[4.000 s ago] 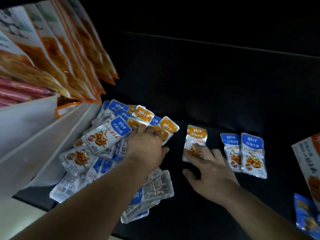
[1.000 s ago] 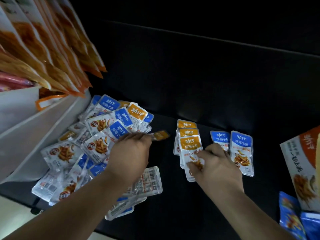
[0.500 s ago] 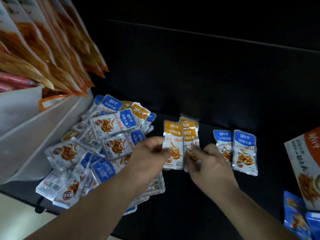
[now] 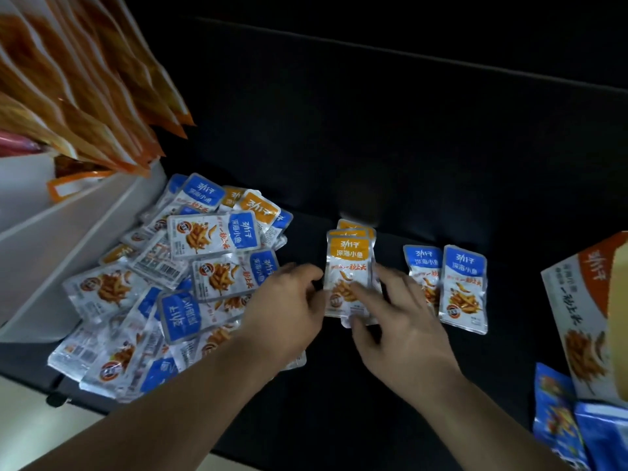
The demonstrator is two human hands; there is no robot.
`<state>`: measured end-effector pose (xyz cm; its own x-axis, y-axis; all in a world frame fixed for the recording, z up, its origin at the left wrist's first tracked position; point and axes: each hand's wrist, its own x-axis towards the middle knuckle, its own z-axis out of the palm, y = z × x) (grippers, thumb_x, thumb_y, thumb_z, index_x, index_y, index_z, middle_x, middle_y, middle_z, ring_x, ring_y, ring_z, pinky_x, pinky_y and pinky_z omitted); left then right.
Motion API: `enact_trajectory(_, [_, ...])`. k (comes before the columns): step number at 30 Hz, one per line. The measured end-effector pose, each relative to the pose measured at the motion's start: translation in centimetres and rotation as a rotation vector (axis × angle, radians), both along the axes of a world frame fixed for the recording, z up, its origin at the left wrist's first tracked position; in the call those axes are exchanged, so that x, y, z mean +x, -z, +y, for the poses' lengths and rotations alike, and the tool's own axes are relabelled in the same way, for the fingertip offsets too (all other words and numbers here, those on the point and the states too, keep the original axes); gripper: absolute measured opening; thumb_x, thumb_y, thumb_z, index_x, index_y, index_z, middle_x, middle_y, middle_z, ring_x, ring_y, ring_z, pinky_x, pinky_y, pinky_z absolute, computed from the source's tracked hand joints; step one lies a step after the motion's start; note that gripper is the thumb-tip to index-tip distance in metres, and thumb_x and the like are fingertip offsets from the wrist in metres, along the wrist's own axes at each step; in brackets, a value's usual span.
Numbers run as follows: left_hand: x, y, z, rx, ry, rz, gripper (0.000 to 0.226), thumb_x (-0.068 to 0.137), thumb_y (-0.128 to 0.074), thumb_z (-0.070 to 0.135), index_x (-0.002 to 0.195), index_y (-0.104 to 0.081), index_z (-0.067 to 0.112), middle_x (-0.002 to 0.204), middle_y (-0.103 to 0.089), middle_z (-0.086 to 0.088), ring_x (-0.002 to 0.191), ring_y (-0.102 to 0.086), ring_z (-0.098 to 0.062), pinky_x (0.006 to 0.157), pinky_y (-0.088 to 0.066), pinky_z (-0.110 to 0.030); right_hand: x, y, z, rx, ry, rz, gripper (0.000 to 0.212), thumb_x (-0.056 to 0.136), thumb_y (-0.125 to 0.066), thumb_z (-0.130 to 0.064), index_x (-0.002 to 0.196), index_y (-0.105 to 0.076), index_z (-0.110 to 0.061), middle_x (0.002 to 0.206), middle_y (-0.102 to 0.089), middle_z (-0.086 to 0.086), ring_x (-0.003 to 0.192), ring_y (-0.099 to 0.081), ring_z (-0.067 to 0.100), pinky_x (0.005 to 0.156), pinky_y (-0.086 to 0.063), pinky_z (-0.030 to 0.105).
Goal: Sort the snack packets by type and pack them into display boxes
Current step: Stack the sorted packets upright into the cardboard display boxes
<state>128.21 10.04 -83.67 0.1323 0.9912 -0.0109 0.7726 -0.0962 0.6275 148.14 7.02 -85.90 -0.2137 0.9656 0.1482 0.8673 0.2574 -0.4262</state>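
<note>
Orange-topped snack packets [image 4: 350,263] lie in a small overlapped stack near the middle of the black surface [image 4: 373,147], printed side up and orange bands toward the far edge. From my remote seat I see both hands meet at it. The right hand [image 4: 404,324] lies over the stack's near right corner with its fingers [image 4: 385,277] spread and fairly straight. One of them rests flat on the top packet's lower half, and the thumb reaches along the stack's near edge. The left hand [image 4: 285,311] sits just beside the stack's left edge with its fingers [image 4: 311,271] loosely curled and blurred. I cannot tell whether they pinch the packet edge or only touch it. Just right of the stack, two blue-topped packets [image 4: 464,283] lie side by side and slightly overlapped. The right hand partly covers the left one of the two. Toward the left edge spreads a loose heap of mixed packets [image 4: 190,287], mostly blue-topped with a few orange ones at its far side, some turned barcode side up. A white box [image 4: 68,239] touches the heap at the left, with large orange bags [image 4: 85,79] fanned out above it. At the right edge a printed display box [image 4: 584,317] comes into view. Blue bags [image 4: 577,433] lie at the near right corner.
</note>
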Motion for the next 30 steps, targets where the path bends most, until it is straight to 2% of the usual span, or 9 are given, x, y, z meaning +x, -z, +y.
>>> enact_trajectory(4, [-3.9,-0.3,-3.9,0.226,0.062,0.253,0.022,0.087,-0.073,0.03,0.107,-0.075,0.021,0.119,-0.064,0.005,0.111,-0.061,-0.02,0.087,-0.057,-0.045,-1.1,0.6,-0.4,-0.099,-0.064,-0.053,0.059,0.094,-0.048,-0.051,0.15,-0.051,-0.034,0.169,-0.025,-0.003,0.156,-0.023,0.022,0.109,-0.046,0.045])
enact_trajectory(7, [-6.4,0.9,-6.3,0.153,0.153,0.415,0.044,0.09,-0.059,0.048,0.122,-0.073,0.02,0.146,-0.058,-0.002,0.145,-0.043,-0.03,0.115,-0.042,-0.054,-2.2,0.4,-0.5,-0.164,-0.017,-0.071,0.067,0.094,-0.036,-0.061,0.154,-0.047,-0.033,0.172,-0.009,-0.009,0.158,-0.013,0.017,0.109,-0.047,0.041])
enact_trajectory(9, [-7.0,2.1,-7.0,0.122,0.193,0.481,0.059,0.095,-0.05,0.057,0.137,-0.066,0.019,0.157,-0.05,-0.006,0.154,-0.031,-0.031,0.122,-0.032,-0.054,-3.0,0.2,-0.5,-0.217,0.0,-0.131,0.074,0.093,-0.029,-0.067,0.159,-0.035,-0.035,0.172,0.006,-0.01,0.159,-0.001,0.016,0.115,-0.039,0.037])
enact_trajectory(14, [-6.9,2.3,-6.6,0.153,0.189,0.493,0.059,0.098,-0.044,0.056,0.139,-0.066,0.018,0.157,-0.05,-0.008,0.152,-0.036,-0.031,0.122,-0.027,-0.048,-4.9,-1.3,0.2,-0.308,0.082,-0.27,0.08,0.091,-0.013,-0.077,0.163,-0.014,-0.042,0.171,0.021,-0.006,0.159,0.005,0.018,0.12,-0.033,0.038])
enact_trajectory(18, [-6.9,0.5,-5.5,0.247,0.158,0.398,0.026,0.094,-0.055,0.028,0.104,-0.078,0.019,0.133,-0.066,-0.004,0.132,-0.056,-0.026,0.104,-0.052,-0.051,-5.4,-3.0,1.6,-0.35,0.113,-0.284,0.068,0.098,-0.027,-0.071,0.16,-0.023,-0.043,0.17,0.015,-0.012,0.158,0.002,0.013,0.108,-0.047,0.038])
enact_trajectory(20, [-7.5,-0.5,-4.3,0.31,0.107,0.399,0.016,0.085,-0.071,0.017,0.1,-0.076,0.016,0.123,-0.067,-0.004,0.121,-0.058,-0.027,0.094,-0.055,-0.051,-5.2,-3.1,1.6,-0.34,0.099,-0.285,0.067,0.097,-0.031,-0.071,0.159,-0.025,-0.045,0.169,0.013,-0.016,0.157,0.0,0.011,0.101,-0.051,0.034])
enact_trajectory(23, [-9.1,-0.8,-1.7,0.27,0.041,0.496,0.046,0.084,-0.076,0.025,0.128,-0.066,0.015,0.147,-0.055,-0.013,0.144,-0.042,-0.036,0.115,-0.04,-0.058,-4.7,-2.9,1.3,-0.329,0.085,-0.273,0.07,0.095,-0.034,-0.073,0.159,-0.019,-0.05,0.167,0.014,-0.02,0.157,-0.005,0.009,0.101,-0.049,0.031])
enact_trajectory(26, [-9.7,-1.2,0.9,0.027,0.031,0.571,0.07,0.095,-0.062,0.046,0.155,-0.039,0.019,0.167,-0.028,-0.014,0.158,-0.013,-0.036,0.128,-0.012,-0.055,-4.4,-3.4,1.5,-0.31,0.098,-0.199,0.069,0.093,-0.04,-0.072,0.156,-0.029,-0.049,0.166,0.006,-0.024,0.156,-0.013,0.009,0.101,-0.05,0.032])
enact_trajectory(30, [-8.6,-2.9,3.4,-0.065,0.051,0.711,0.091,0.09,-0.064,0.055,0.162,-0.017,0.025,0.159,-0.033,-0.006,0.15,-0.025,-0.032,0.127,-0.012,-0.056,-4.3,-3.8,1.4,-0.385,0.066,-0.037,0.064,0.092,-0.051,-0.067,0.152,-0.037,-0.052,0.164,0.012,-0.026,0.156,0.008,0.005,0.109,-0.044,0.035])
